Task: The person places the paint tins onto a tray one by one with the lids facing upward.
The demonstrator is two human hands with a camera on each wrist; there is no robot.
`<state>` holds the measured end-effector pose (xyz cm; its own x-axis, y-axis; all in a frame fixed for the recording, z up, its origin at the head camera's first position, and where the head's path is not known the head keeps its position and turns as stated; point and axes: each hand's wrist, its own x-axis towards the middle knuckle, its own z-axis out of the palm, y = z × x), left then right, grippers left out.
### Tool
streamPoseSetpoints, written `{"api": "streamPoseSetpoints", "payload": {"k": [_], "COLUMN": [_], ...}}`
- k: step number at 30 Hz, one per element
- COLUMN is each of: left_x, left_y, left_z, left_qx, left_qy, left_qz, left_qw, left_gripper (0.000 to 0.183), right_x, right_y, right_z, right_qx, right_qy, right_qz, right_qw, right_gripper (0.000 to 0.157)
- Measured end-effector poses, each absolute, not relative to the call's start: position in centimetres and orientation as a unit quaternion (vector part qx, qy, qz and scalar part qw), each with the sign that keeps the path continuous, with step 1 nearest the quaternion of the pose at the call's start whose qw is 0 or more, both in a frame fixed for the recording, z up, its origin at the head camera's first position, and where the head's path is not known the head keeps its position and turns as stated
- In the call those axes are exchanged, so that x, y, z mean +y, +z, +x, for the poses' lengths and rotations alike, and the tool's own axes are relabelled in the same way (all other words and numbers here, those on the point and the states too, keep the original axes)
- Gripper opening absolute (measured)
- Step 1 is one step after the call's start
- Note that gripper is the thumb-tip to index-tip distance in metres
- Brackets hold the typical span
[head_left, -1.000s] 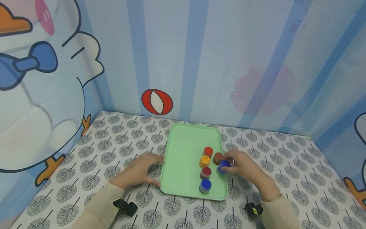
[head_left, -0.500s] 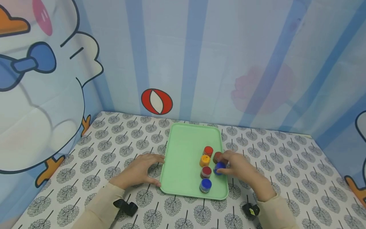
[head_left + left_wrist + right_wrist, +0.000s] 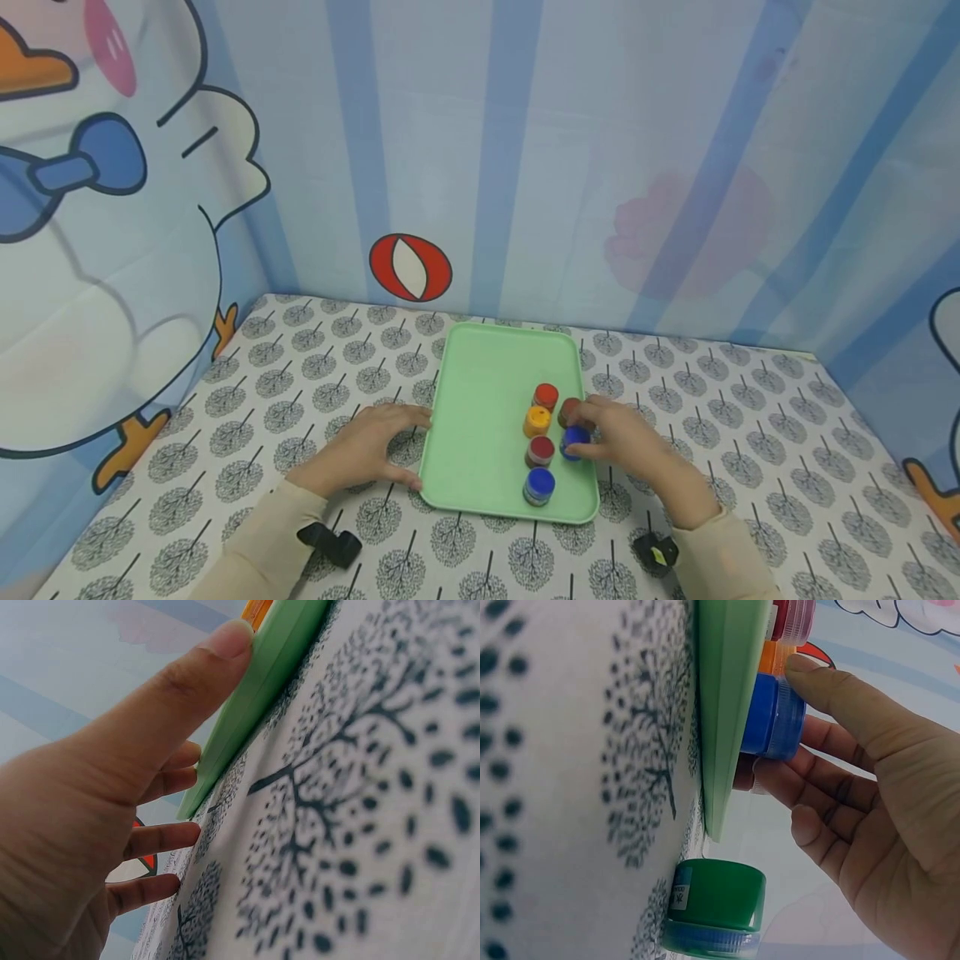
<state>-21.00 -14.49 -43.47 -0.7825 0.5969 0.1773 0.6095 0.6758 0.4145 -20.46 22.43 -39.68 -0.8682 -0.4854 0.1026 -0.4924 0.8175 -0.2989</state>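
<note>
Blue, a small paint jar (image 3: 574,438) stands at the right side of the green tray (image 3: 472,417). My right hand (image 3: 628,435) pinches it around the lid, the thumb on the near side and fingers on the far side. Right beyond it is a brown jar (image 3: 569,412), partly covered by my fingers. To the left, a row holds a red jar (image 3: 546,397), an orange jar (image 3: 537,422), a dark red jar (image 3: 540,452) and another blue jar (image 3: 538,487). My left hand (image 3: 372,446) has extended fingers and thumb at the tray's left edge.
A green jar (image 3: 716,904) lies on its side on the cloth beside the tray in the right wrist view; the head view does not show it. Tree-patterned cloth (image 3: 315,433) covers the table. A printed curtain (image 3: 570,167) rises behind it.
My right hand has moved slightly left with the blue jar, bringing it closer to the row and the brown jar. The last half second shows little movement. My left hand has stayed put.
</note>
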Motion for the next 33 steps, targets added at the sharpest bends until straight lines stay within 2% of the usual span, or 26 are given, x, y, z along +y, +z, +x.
{"api": "streamPoseSetpoints", "payload": {"k": [19,33], "left_x": [-14.5,-14.5], "left_y": [-43.5,-43.5], "left_z": [-21.0,-21.0], "left_qx": [-0.914,-0.914], "left_qy": [-0.229,-0.234], "left_qz": [-0.334,-0.332], "left_qw": [0.017,0.012], "left_gripper": [0.082,0.081], "right_x": [22.5,23.7], "right_y": [-39.1,-38.5], "right_z": [-20.2,-20.2], "right_qx": [-0.956,-0.953], "right_qy": [0.175,0.193], "right_qz": [0.236,0.231], "right_qw": [0.002,0.041], "right_gripper": [0.034,0.029]}}
